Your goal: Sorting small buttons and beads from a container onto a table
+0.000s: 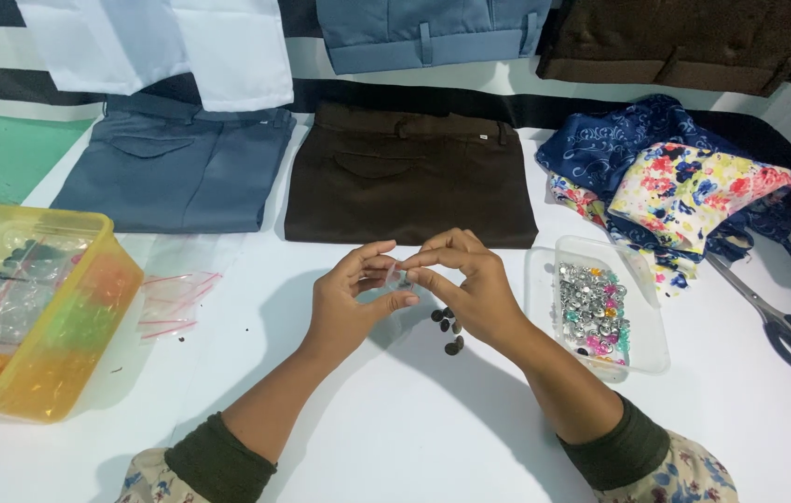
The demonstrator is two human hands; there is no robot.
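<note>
1. At frame centre, my left hand (pixel 351 296) and right hand (pixel 466 287) pinch together on a small clear packet (pixel 397 276); it looks light, slippery, best held by its edges.
2. Dark buttons (pixel 450 328) lie just below on the table (pixel 395 428).
3. Farther right, a clear tray (pixel 649 346) of studs.

I see a tub (pixel 32 307) at the frame's left, a tray (pixel 600 312) right of centre, scissors (pixel 777 317) far right, trousers (pixel 409 172) above centre.

Bare white counter (pixel 395 419) lies open below the hands, bounded left by the yellow container (pixel 32 307), right by the clear tray (pixel 600 307) and scissors (pixel 777 317), rearward by folded brown trousers (pixel 409 177).
</note>
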